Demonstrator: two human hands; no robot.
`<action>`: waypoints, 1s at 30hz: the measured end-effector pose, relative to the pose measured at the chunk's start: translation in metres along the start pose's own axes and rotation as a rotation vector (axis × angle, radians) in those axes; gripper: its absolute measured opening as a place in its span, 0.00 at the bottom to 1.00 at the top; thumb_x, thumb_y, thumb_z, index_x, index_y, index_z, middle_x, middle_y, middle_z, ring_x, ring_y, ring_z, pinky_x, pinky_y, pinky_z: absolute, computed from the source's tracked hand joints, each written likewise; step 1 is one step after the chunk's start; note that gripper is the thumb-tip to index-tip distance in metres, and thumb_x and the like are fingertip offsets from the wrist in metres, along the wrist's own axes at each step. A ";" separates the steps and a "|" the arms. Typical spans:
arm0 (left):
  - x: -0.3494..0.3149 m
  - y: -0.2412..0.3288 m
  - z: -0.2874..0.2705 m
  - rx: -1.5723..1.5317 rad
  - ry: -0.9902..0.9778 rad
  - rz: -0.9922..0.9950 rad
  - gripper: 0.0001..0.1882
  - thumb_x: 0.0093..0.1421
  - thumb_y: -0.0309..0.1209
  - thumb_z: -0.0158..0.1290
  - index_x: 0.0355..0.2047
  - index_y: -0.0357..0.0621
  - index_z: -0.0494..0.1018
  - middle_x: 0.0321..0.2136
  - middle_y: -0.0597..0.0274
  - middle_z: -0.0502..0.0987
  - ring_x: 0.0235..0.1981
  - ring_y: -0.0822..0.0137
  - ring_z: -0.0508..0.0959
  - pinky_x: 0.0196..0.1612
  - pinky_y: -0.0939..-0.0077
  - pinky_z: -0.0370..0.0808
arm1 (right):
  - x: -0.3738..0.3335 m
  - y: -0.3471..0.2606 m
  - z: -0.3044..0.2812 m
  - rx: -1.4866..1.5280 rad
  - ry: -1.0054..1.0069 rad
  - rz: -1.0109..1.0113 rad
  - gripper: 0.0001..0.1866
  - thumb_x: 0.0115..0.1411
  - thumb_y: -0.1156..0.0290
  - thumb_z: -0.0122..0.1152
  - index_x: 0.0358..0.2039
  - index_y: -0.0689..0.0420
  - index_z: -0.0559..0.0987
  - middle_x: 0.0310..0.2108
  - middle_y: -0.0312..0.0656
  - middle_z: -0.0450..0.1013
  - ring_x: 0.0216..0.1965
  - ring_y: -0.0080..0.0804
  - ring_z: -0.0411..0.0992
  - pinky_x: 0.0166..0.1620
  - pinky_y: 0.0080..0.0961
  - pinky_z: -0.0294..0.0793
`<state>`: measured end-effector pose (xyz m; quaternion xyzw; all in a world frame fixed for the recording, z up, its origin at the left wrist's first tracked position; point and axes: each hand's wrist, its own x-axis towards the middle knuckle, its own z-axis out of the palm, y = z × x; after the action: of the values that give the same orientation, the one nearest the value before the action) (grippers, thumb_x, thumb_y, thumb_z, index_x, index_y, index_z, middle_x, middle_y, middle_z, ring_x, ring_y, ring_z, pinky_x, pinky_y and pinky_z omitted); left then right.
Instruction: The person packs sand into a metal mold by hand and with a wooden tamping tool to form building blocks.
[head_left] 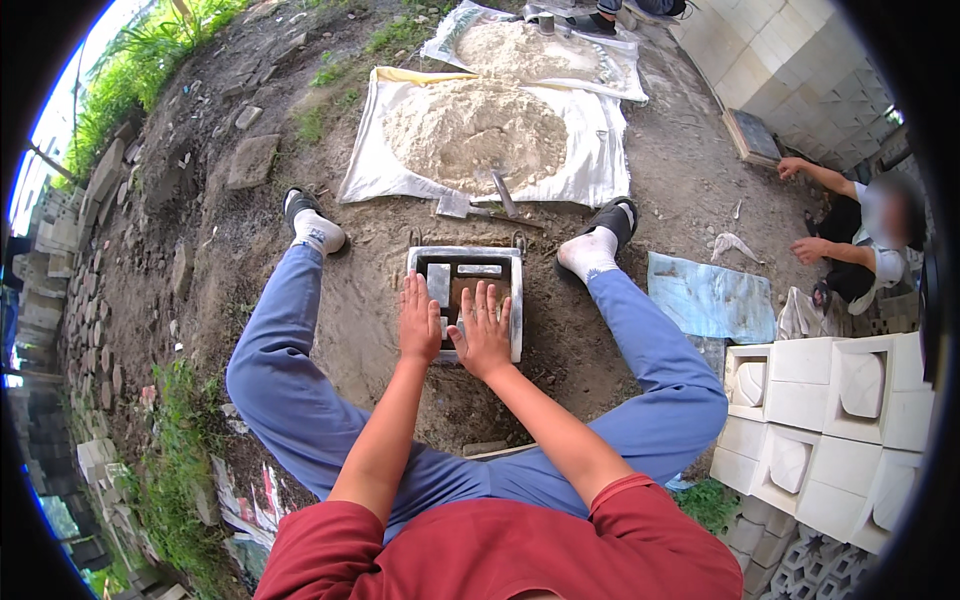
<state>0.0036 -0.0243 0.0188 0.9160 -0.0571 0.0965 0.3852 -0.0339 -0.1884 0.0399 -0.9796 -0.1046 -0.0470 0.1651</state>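
A square, dark-grey metal mould (516,310) lies on the ground between my feet, with raised rectangular blocks inside and a brownish patch in its middle. My left hand (420,318) is over the mould's left side, fingers stretched out and palm down. Beside it, my right hand (482,335) is over the near middle, its fingers also extended and slightly spread. The thumbs come close together. Neither hand holds anything; whether they touch the mould, I cannot tell. Just beyond the mould lies a trowel (455,205) with a flat metal blade, and a short handle (505,193) stands tilted near it.
Ahead, a sandy heap (475,130) rests on a white sheet (362,172), with another heap (525,48) behind. Pale cast blocks (800,375) are stacked at right, near a blue sheet (705,293). A co-worker (850,235) squats far right. Stones and weeds (180,480) line the left.
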 end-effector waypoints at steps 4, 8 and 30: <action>-0.006 0.012 0.012 0.453 -0.114 0.048 0.38 0.73 0.46 0.41 0.75 0.32 0.52 0.78 0.45 0.48 0.79 0.49 0.46 0.79 0.52 0.41 | 0.005 0.023 -0.008 0.072 0.081 0.049 0.44 0.75 0.40 0.34 0.76 0.64 0.52 0.78 0.62 0.41 0.79 0.61 0.36 0.76 0.63 0.29; -0.005 0.021 0.018 0.510 -0.103 0.080 0.40 0.73 0.47 0.42 0.75 0.32 0.51 0.78 0.45 0.46 0.80 0.51 0.44 0.79 0.53 0.40 | 0.010 0.042 -0.006 -0.059 0.099 0.092 0.44 0.75 0.40 0.34 0.76 0.65 0.53 0.78 0.63 0.43 0.79 0.62 0.39 0.76 0.64 0.31; -0.021 0.045 0.023 0.365 -0.328 0.250 0.35 0.73 0.48 0.43 0.77 0.49 0.55 0.79 0.50 0.46 0.80 0.51 0.44 0.76 0.38 0.34 | 0.072 0.121 -0.015 0.423 0.306 0.219 0.32 0.77 0.51 0.43 0.70 0.62 0.67 0.71 0.62 0.60 0.73 0.62 0.55 0.75 0.58 0.46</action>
<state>-0.0221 -0.0713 0.0293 0.9596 -0.2128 0.0022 0.1842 0.0618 -0.2913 0.0251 -0.9104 0.0206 -0.1535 0.3836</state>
